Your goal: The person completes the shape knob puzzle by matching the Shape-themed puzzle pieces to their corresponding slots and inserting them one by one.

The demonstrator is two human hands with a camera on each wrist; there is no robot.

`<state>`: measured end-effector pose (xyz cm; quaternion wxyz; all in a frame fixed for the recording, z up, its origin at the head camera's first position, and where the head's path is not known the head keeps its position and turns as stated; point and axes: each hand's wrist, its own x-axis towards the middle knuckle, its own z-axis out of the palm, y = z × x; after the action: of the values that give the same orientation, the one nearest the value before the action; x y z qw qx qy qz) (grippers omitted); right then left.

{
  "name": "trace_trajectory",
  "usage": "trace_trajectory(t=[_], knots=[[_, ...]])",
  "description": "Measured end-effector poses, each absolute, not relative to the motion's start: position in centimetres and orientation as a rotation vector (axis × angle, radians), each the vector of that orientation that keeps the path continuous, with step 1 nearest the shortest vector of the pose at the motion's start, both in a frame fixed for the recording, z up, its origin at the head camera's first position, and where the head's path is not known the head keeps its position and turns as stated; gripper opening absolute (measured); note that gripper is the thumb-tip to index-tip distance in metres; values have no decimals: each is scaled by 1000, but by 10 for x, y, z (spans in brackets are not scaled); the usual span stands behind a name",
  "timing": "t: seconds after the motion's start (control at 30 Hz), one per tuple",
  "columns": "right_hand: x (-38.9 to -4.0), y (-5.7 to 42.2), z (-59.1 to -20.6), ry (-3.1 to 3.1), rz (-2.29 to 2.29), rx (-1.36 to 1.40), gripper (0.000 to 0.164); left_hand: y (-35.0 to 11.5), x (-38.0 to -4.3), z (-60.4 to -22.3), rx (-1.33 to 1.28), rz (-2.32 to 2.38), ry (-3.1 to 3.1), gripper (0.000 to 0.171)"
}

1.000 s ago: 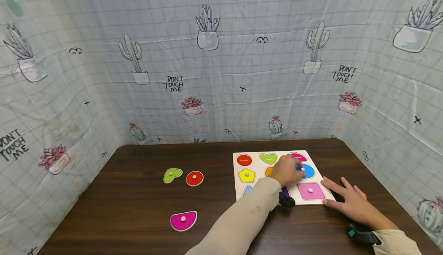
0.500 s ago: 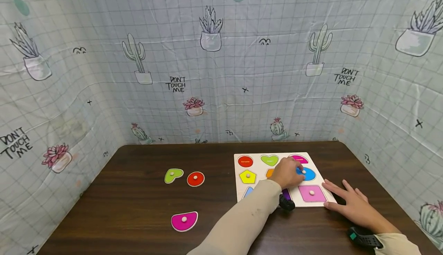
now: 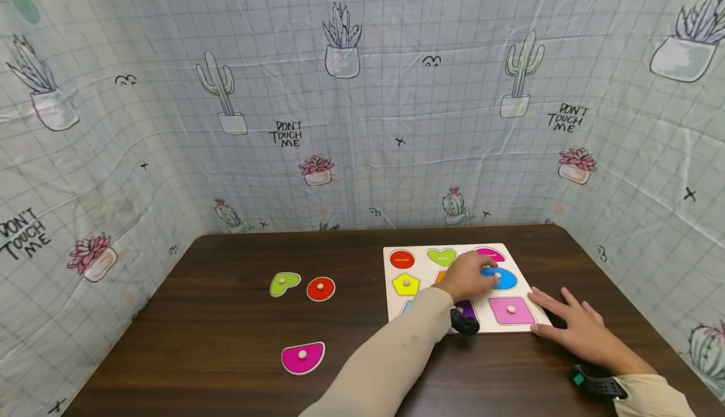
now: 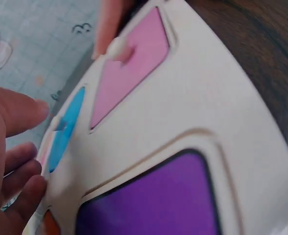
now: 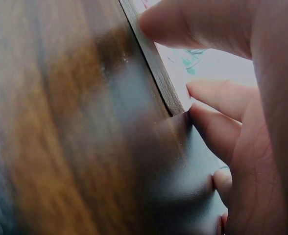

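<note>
A white wooden shape-puzzle board (image 3: 419, 254) lies at the right of the table. My left hand (image 3: 467, 276) is over it, fingers loosely bent, beside the blue oval piece (image 3: 506, 280). In the left wrist view the thumb stands apart from the knob of that oval. The oval sits in its slot. My right hand (image 3: 574, 326) rests at the board's right edge with fingers spread, thumb at the near corner by the pink piece (image 3: 510, 318). A yellow pentagon (image 3: 406, 287) with a knob is also in the board. The left hand and sleeve hide part of the middle shapes.
Loose knobbed pieces lie left on the dark wooden table (image 3: 215, 354): a green heart (image 3: 277, 287), a red circle (image 3: 321, 292) and a magenta half-round (image 3: 300, 361). On the board, the printed red circle (image 3: 402, 259) and green heart (image 3: 440, 256) slots show. A patterned curtain (image 3: 362, 109) surrounds the table.
My left hand has let go of the blue oval's knob and drawn slightly left, its fingers coming apart from it. My right hand stays at the board's edge.
</note>
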<state>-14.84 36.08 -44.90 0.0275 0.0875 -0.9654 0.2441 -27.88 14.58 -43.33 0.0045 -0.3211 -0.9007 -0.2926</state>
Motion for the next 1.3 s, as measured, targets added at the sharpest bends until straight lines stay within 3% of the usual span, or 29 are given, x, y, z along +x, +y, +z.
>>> trace_trajectory(t=[0.23, 1.3], knots=[[-150, 360, -448, -3022, 737, 247, 69, 116, -279, -426, -997, -1250, -2763, 28], [-153, 366, -456, -3020, 724, 275, 72, -37, -254, -411, -1026, -1326, -2658, 22]])
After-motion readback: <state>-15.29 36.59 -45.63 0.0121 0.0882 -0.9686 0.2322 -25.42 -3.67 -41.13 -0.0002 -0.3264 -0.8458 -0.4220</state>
